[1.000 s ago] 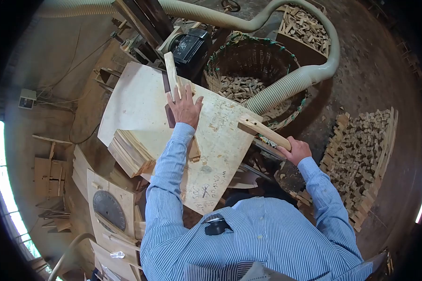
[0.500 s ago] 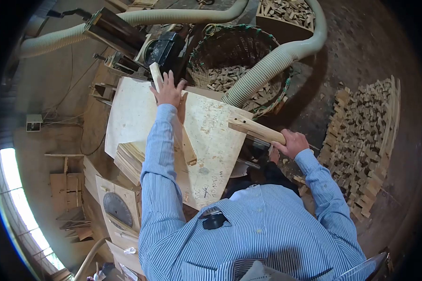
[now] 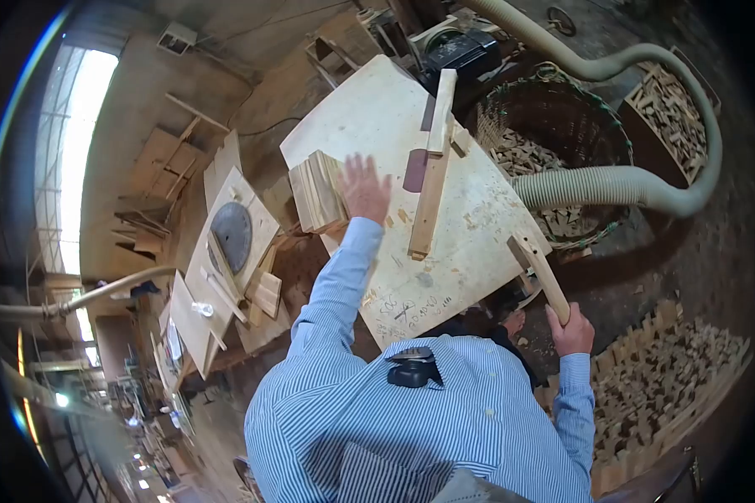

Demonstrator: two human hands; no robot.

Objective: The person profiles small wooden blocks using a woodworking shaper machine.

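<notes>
Wood stack [image 3: 317, 193] touching L hand [image 3: 364, 189]; R hand [image 3: 572, 329] on handle [image 3: 544, 272].

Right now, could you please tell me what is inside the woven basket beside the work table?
The woven basket holds a heap of small wood offcuts. The dust hose lies across its near side and hides the pieces beneath it; how deep the heap goes cannot be seen.
</notes>
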